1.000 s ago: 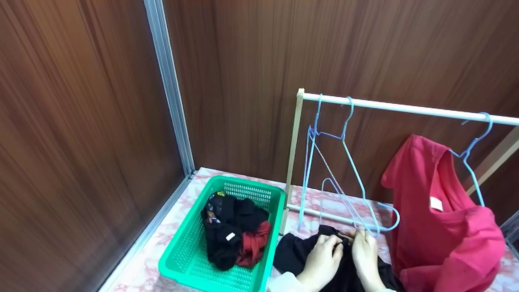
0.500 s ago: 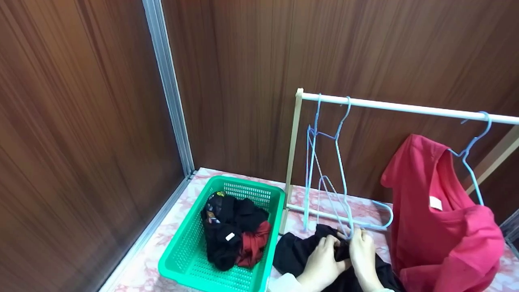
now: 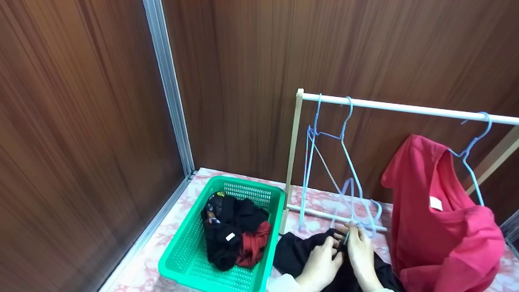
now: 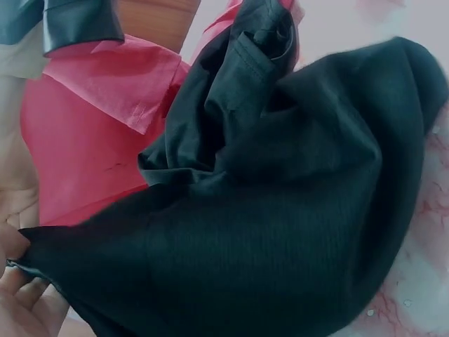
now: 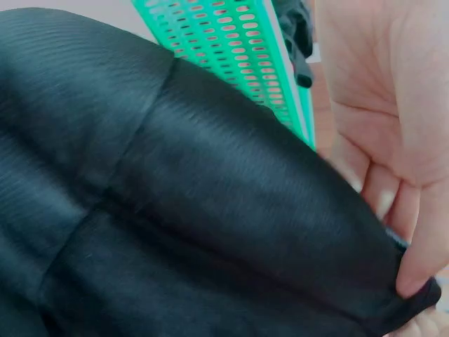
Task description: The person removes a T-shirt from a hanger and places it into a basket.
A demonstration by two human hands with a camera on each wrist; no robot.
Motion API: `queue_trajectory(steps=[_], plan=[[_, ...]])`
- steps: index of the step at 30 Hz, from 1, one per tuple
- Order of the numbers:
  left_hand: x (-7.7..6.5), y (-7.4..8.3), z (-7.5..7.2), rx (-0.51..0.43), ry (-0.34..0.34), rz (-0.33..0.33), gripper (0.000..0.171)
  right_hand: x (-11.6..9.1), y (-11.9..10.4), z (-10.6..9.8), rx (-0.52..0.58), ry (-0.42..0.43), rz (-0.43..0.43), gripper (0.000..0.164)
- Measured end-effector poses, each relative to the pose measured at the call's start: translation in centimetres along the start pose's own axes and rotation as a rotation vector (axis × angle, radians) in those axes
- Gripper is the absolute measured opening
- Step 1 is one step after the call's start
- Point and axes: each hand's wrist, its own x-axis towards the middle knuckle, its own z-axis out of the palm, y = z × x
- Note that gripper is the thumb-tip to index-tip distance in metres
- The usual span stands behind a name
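While I've got the left hand (image 3: pixel 320 260) and right hand (image 3: pixel 361 255) pinching the black garment (image 4: pixel 252 232), fingers curled, it drapes between them, probably to control the cloth; green perforated basket (image 3: pixel 190 231) sits leftward.

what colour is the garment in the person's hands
The garment is black, showing best in the right wrist view.

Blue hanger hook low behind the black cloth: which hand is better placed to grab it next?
Probably the right hand: it looks nearer the hook than the left hand. Both pinch cloth.
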Motion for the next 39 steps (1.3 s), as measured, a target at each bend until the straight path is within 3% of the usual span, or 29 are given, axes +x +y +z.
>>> queue_trajectory(steps=[2, 6, 10, 13, 17, 28, 30, 39], plan=[[0.1, 0.0, -0.2, -0.008, -0.008, -0.006, 0.012, 0.1, 0.1, -0.1, -0.008, 0.011, -0.014, 0.044], [0.3, -0.2, -0.5, -0.056, -0.021, -0.016, 0.011, 0.4, 0.3, -0.3, -0.135, -0.003, -0.053, 0.035], [0.4, -0.3, -0.7, -0.102, -0.022, -0.008, 0.01, 0.5, 0.5, -0.3, -0.121, -0.061, -0.087, 0.028], [0.4, -0.5, -0.8, -0.112, -0.031, -0.014, 0.01, 0.4, 0.3, -0.3, -0.132, -0.059, -0.104, 0.026], [0.5, -0.5, -0.9, -0.067, -0.023, -0.013, 0.01, 0.2, 0.0, -0.4, -0.145, -0.046, -0.114, 0.027], [0.2, -0.7, -0.9, 0.086, -0.014, 0.051, 0.011, 1.1, -0.2, -1.3, 0.08, -0.066, -0.148, 0.025], [0.1, -0.8, -0.7, 0.107, -0.032, 0.049, 0.011, 1.3, -0.3, -1.4, 0.079, -0.052, -0.145, 0.024], [-0.2, -1.5, -0.3, 0.141, -0.165, 0.009, 0.014, 2.4, -0.9, -3.0, -0.116, 0.005, -0.102, 0.032]])
